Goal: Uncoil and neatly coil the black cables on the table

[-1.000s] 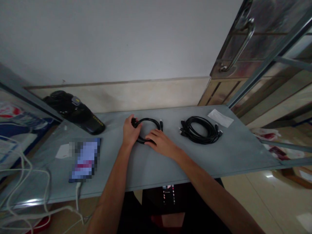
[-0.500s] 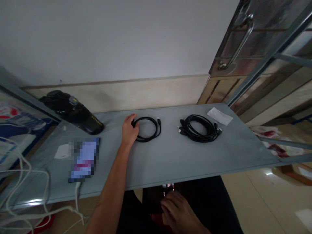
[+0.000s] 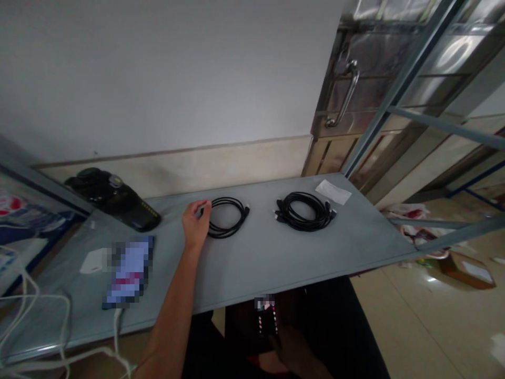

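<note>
A small coil of black cable (image 3: pixel 228 217) lies on the grey table (image 3: pixel 276 252) near the back wall. My left hand (image 3: pixel 194 223) rests at the coil's left side, with thumb and fingertips pinched on the cable there. My right hand (image 3: pixel 291 351) is down below the table's front edge, over my lap, touching a small dark device with a lit screen (image 3: pixel 267 317). It is too dim there to see whether the hand grips the device. A larger bundle of black cables (image 3: pixel 303 211) lies to the right of the small coil, apart from both hands.
A black bulky object (image 3: pixel 112 199) lies at the back left. A blurred phone-like item (image 3: pixel 128 271) and a white card (image 3: pixel 91 261) sit at the front left, with white cords (image 3: pixel 47 316) hanging off the edge. A paper slip (image 3: pixel 333 191) lies at the back right, beside a metal door handle (image 3: pixel 347 95).
My right hand left the small coil and dropped below the table edge to my lap. My left hand stayed on the coil. The view has shifted to the right.
</note>
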`<state>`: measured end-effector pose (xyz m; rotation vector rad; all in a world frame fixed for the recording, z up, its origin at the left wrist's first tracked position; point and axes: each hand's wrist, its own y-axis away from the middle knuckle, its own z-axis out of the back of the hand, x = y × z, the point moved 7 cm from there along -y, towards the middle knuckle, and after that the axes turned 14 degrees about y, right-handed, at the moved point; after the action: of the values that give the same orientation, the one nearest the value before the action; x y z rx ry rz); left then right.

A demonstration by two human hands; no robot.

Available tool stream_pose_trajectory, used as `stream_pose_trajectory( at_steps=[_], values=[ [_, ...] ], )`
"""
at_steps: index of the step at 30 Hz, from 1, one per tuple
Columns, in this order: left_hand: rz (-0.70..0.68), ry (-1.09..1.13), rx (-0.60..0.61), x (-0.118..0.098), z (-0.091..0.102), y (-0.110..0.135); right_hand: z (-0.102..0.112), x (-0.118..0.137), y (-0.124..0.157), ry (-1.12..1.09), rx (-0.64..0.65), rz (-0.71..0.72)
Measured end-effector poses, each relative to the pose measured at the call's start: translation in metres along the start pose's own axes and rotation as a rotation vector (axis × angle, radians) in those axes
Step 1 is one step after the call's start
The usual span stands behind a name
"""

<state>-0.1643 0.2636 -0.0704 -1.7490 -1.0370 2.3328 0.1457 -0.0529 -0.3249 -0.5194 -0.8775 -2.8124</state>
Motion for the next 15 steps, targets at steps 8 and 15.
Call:
stream_pose_trajectory(
  at_steps=[8,15],
  values=[
    [0.123,0.174,-0.223,0.022,0.015,-0.002,0.006,0.013,0.013,0.054,0.112,0.041],
    [0.140,0.186,-0.220,0.020,0.011,-0.001,-0.024,0.008,0.005,0.050,0.044,0.094]
  ],
)
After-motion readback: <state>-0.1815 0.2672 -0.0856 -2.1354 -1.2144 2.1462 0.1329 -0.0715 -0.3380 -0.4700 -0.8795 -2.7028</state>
